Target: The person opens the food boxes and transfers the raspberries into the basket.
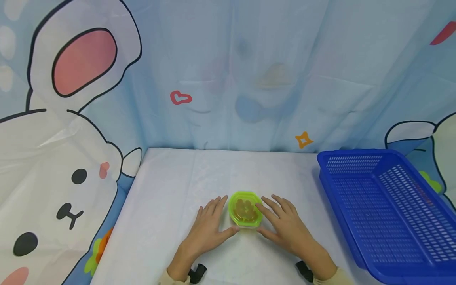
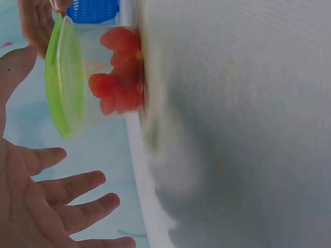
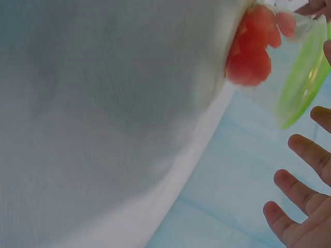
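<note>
A clear plastic food container [image 1: 245,209] with a bright green lid [image 2: 64,77] stands on the white table. Through its clear wall show red rounded pieces [image 2: 120,72], perhaps fruit; the wrist views do not settle the kind. My left hand [image 1: 210,227] is spread at the container's left side, its thumb by the near edge. On the other side my right hand [image 1: 285,223] has its fingers spread, the index fingertip at the lid's right rim. Whether that fingertip touches the lid, I cannot tell. Neither hand grips anything.
A blue plastic basket [image 1: 395,221] with perforated walls stands at the table's right side. Behind the white table [image 1: 171,178] hangs a light blue curtain [image 1: 221,79] with cartoon prints. A black strap [image 1: 197,273] shows at the left wrist, another [image 1: 304,271] at the right.
</note>
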`<state>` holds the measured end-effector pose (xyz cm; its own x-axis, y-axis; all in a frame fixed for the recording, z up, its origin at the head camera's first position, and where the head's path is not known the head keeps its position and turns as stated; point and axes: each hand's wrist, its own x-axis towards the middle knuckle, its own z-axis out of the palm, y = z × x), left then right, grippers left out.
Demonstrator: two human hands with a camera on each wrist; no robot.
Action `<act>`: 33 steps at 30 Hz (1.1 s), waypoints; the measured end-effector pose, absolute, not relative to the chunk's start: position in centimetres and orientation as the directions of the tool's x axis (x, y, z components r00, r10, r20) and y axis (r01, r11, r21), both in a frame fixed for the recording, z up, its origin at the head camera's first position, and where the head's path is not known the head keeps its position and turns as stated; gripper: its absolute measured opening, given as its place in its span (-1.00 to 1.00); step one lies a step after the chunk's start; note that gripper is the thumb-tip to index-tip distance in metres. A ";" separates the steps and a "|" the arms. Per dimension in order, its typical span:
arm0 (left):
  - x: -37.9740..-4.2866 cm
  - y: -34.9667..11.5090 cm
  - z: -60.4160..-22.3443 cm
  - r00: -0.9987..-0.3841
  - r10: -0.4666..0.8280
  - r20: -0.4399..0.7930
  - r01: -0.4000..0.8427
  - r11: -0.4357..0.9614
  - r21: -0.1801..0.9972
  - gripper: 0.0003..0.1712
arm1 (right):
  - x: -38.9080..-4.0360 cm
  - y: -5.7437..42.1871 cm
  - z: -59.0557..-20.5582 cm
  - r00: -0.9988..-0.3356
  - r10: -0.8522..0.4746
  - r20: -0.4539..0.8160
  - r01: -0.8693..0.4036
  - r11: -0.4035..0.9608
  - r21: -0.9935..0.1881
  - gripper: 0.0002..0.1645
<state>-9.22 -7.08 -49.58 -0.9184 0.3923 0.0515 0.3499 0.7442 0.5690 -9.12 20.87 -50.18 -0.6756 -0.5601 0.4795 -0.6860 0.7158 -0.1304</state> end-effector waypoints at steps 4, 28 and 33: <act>-9.4 -6.9 -49.7 -0.910 0.414 0.031 0.351 0.728 0.589 0.10 | -9.2 20.4 -50.5 -0.662 -0.583 0.471 -0.705 0.698 -0.126 -0.22; -9.7 -6.3 -50.7 -0.906 0.424 -0.016 0.317 0.701 0.639 0.06 | -9.0 20.1 -50.8 -0.651 -0.601 0.462 -0.726 0.671 -0.150 -0.41; -9.7 -6.3 -50.8 -0.906 0.424 -0.016 0.315 0.697 0.645 0.06 | -9.0 20.2 -50.6 -0.643 -0.598 0.478 -0.732 0.663 -0.155 -0.48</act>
